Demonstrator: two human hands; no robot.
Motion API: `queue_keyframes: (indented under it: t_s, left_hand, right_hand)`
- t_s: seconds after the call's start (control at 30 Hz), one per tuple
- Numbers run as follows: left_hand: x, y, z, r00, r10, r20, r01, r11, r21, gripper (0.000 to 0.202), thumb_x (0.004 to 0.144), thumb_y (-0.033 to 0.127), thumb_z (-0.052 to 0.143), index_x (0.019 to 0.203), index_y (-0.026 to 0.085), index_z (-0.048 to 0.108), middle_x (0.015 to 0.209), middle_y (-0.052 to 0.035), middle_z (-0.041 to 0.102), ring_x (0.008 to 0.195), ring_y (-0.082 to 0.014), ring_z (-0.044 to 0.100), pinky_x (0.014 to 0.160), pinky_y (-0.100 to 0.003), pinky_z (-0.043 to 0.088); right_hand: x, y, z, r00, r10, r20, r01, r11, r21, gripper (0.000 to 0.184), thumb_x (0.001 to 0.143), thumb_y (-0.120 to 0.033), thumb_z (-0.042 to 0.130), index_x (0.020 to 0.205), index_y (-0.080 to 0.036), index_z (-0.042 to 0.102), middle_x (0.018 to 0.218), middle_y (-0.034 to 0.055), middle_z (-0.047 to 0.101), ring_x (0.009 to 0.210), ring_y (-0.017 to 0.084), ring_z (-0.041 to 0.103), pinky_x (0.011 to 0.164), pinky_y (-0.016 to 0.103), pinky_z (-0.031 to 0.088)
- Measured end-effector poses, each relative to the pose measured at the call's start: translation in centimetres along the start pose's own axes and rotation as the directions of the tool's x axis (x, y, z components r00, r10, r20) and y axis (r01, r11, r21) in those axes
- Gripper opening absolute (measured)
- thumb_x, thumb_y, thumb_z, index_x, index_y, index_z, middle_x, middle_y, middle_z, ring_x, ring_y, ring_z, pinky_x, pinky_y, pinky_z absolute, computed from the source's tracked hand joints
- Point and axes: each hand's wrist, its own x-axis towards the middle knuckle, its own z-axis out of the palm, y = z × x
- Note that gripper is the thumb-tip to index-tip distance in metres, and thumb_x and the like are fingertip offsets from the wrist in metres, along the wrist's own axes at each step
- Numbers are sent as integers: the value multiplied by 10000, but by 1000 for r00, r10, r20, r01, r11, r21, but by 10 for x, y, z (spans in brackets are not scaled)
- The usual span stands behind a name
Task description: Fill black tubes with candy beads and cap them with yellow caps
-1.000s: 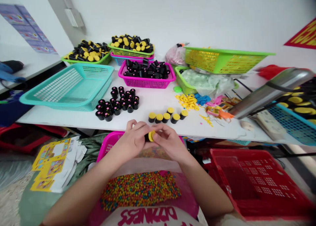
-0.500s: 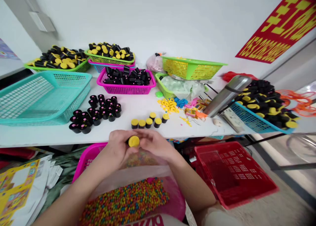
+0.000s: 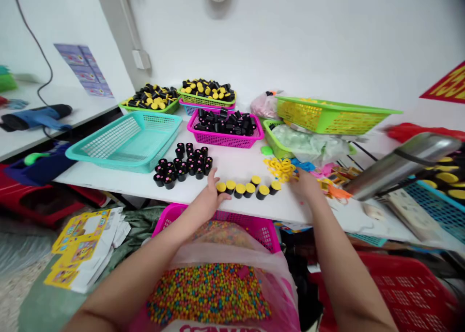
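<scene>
My left hand (image 3: 209, 192) is at the left end of a row of small black tubs with yellow lids. Its thumb and fingers are spread apart around the endmost yellow-lidded tub (image 3: 221, 188), which stands upright on the table (image 3: 254, 208). Several more yellow-lidded tubs (image 3: 249, 190) stand to its right. My right hand (image 3: 304, 183) reaches to the right edge of a pile of yellow plastic rings (image 3: 279, 167); its fingertips are mostly hidden. Left of my left hand stands a cluster of black tubs with pink dots on top (image 3: 181, 167).
At my lap, a pink basket (image 3: 267, 233) holds an open bag of coloured candy balls (image 3: 210, 293). A turquoise basket (image 3: 127, 143), a magenta basket of black tubs (image 3: 225, 136) and a green basket (image 3: 334, 116) stand behind. A steel flask (image 3: 403, 165) leans at right.
The yellow-lidded tub held between both hands now stands at the row's left end. My hands have parted, the right one moving to the yellow rings. The view has turned left.
</scene>
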Motion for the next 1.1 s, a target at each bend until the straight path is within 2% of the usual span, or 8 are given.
queue_keyframes:
  t_s: [0.13,0.23,0.37,0.5,0.7,0.83,0.97,1.1]
  left_hand:
    - [7,-10,-21,962,83,-259,-34,982,188,580,911,280,524,1399,101,265,1228,-219,532,1007,-265,625,918,-449,476]
    - [16,-21,-35,908,93,-408,97,901,423,417,879,252,578,1252,87,489,1149,-185,490,1031,-285,574,909,-430,475]
    - [24,-27,-42,918,79,-389,191,771,608,360,841,297,641,1156,127,611,1064,-148,452,992,-300,528,879,-419,463]
    - [27,-27,-41,924,74,-375,211,719,663,344,829,314,653,1131,151,644,1080,-162,456,1004,-320,483,895,-420,429]
    - [25,-26,-37,929,61,-366,214,717,663,302,807,324,678,1055,153,656,1090,-167,496,996,-321,490,883,-407,423]
    - [9,-16,-41,952,3,-306,212,716,665,221,817,265,654,995,135,635,1138,-172,536,1047,-330,520,881,-408,435]
    - [-19,6,-51,991,-66,-115,115,854,507,150,846,194,582,989,163,549,999,-107,639,1000,-275,613,861,-391,466]
    - [-45,26,-58,991,123,-60,-118,990,81,377,820,187,583,1149,205,401,1056,-96,658,981,-241,661,837,-370,501]
  right_hand:
    - [-3,7,-7,997,43,-60,-39,996,79,386,798,-220,547,1137,-86,674,1002,177,726,943,308,673,820,388,508]
    - [-12,7,-19,983,95,-156,-73,987,142,348,834,-298,525,1067,-117,708,970,161,726,915,307,669,816,426,513]
    - [-36,-14,-36,936,176,-305,-8,877,480,366,806,-441,599,995,-150,713,865,118,720,742,252,682,720,403,550]
    - [-60,-51,-48,927,107,-359,161,752,639,388,772,-519,654,952,-179,703,863,88,713,742,220,683,682,368,579]
    - [-83,-91,-54,962,-28,-272,247,515,821,316,763,-468,708,905,-190,663,890,60,675,669,173,676,611,330,582]
    - [-105,-112,-59,970,-132,-201,234,309,922,229,774,-396,726,880,-214,636,795,3,640,631,146,665,611,301,566]
    - [-131,-145,-68,980,-197,-32,47,71,996,210,781,-380,732,894,-225,645,746,-18,639,631,124,641,603,264,549]
    - [-149,-178,-68,949,-260,177,-216,-128,968,263,722,-394,778,859,-205,659,784,-11,635,523,67,507,426,189,407]
